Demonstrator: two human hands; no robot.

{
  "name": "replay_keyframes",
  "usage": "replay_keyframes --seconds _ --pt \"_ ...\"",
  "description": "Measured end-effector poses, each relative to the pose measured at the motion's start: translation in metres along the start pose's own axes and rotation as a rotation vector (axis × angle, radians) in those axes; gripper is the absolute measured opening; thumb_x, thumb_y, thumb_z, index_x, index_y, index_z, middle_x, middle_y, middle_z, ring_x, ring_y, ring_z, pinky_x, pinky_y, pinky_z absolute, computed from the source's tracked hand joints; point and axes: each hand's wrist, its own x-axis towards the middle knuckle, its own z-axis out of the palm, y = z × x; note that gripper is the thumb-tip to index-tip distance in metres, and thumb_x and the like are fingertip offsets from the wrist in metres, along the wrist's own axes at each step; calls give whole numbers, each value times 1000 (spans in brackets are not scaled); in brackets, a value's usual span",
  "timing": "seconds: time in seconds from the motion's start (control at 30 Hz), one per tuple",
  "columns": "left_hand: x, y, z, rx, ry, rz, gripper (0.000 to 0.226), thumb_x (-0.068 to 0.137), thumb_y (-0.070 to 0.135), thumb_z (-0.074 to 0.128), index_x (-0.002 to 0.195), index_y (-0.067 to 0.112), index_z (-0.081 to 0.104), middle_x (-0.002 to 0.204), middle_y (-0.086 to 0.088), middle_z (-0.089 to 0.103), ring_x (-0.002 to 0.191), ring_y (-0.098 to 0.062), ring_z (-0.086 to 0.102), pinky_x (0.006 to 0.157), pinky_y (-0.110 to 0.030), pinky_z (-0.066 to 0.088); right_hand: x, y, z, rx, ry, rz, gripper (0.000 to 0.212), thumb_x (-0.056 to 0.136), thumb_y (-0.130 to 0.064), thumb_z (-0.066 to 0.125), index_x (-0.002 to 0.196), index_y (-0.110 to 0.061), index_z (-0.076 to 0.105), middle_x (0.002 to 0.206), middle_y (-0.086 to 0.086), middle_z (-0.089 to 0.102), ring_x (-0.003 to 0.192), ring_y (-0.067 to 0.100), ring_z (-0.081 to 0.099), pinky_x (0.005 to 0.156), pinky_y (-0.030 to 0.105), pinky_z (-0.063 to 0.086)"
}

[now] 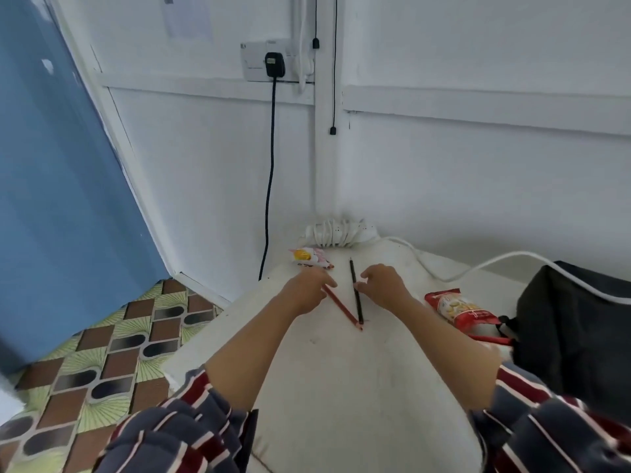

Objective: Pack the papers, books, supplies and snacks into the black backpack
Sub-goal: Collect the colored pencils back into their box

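Note:
On the white table a red pencil and a black pencil lie in a V, tips meeting near me. My left hand pinches the far end of the red pencil. My right hand pinches the black pencil near its middle. A small pink and yellow snack packet lies beyond my left hand. A red snack bag lies to the right, next to the black backpack at the table's right edge.
A coiled white extension lead sits at the table's far edge, its cable running over the backpack. A black cord hangs from the wall socket. Patterned floor and a blue door lie to the left.

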Motion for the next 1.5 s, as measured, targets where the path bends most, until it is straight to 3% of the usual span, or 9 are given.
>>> replay_keyframes --seconds 0.13,0.23,0.53,0.6,0.73,0.93,1.2,1.3,1.5 --pt "16 -8 4 33 -53 85 28 93 16 54 120 16 63 126 -4 56 118 -20 48 95 -32 43 10 -6 11 29 42 119 31 80 -30 69 88 -1 63 83 8 59 75 20 58 63 27 45" --pt "22 -13 3 12 -49 147 22 90 18 59 110 16 67 115 -2 61 109 -17 54 88 -30 46 15 -13 14 16 86 198 37 77 -16 66 57 -12 36 57 1 38 49 12 36 44 21 28" --pt "16 -6 -9 -113 -76 304 17 93 20 55 106 17 66 103 0 65 89 -13 55 76 -21 39 -8 -9 -22 87 206 243 39 76 -5 63 46 -8 38 41 -2 36 43 13 34 47 21 30" --pt "14 0 -13 -206 -32 327 18 94 17 54 108 18 65 101 -1 67 89 -15 59 78 -24 43 -18 -10 -44 131 286 242 28 76 -6 63 52 3 52 43 6 44 46 19 40 53 22 33" --pt "9 21 -19 -427 111 398 22 93 13 54 110 26 59 100 -6 67 88 -17 62 83 -31 50 -43 -8 -83 253 404 202 24 82 -10 67 103 0 64 93 19 67 74 28 62 71 29 48" --pt "-7 85 -24 -563 148 538 30 92 4 53 116 20 60 87 -4 65 83 -14 61 80 -27 47 -105 7 -126 540 630 221 41 86 -3 60 125 -13 52 84 19 66 56 16 55 54 24 50" --pt "-33 193 -13 -648 125 617 31 97 3 43 114 15 65 103 -6 65 85 -10 59 68 -4 44 -210 73 -191 548 863 317 33 88 -1 57 117 -18 60 73 9 63 51 13 52 47 17 49" --pt "-52 260 -7 -699 110 610 32 98 5 40 117 14 64 108 -7 63 80 -12 57 64 -8 47 -261 105 -209 494 843 355 27 89 -3 57 112 -14 63 81 11 65 55 14 53 51 20 48" --pt "-99 403 21 -802 -41 636 38 96 5 46 132 14 52 111 -3 57 88 -14 58 90 -36 53 -369 172 -242 358 755 355 22 88 -1 54 103 -11 67 69 4 63 52 17 51 51 21 50"
